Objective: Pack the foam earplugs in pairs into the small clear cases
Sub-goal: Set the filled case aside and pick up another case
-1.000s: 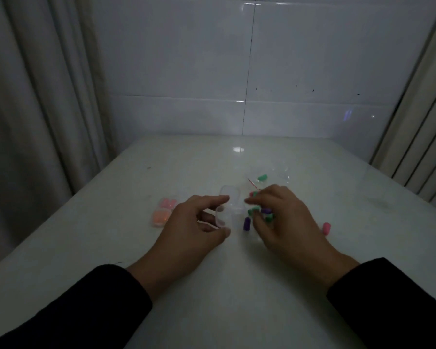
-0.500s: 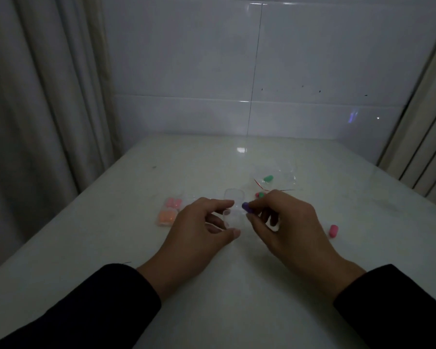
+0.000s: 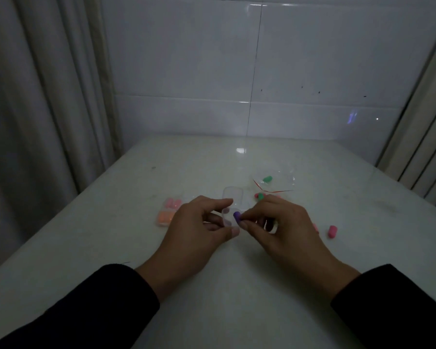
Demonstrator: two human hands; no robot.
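A pale curtain hangs in soft vertical folds at the far left, beside a wall of large glossy white tiles. The table below is smooth, whitish and faintly reflective.

On the table's left part lie two closed clear cases, touching each other: the farther holds rounded pink earplugs, the nearer holds orange earplugs. Both look like small flat plastic boxes with soft-cornered outlines.

The left hand, coming out of a dark matte sleeve, pinches an open clear case between thumb and forefinger; its hinged lid stands up behind, transparent and rounded at the corners. A dim purple shape shows through the case's wall, too faint to identify.

Right at the case's mouth, the right hand grips a purple earplug between thumb tip and forefinger tip; the plug is a short foam cylinder with a domed end, touching or just over the case rim.

Beyond the right hand sit a green earplug and a reddish one beside it, partly hidden by the knuckles. Farther back lies a crinkled clear plastic bag with a red strip along its edge, and another green earplug inside or on it. To the right, a pink earplug lies alone on the table, well apart from the case. A second curtain, ribbed with folds, closes the right edge.
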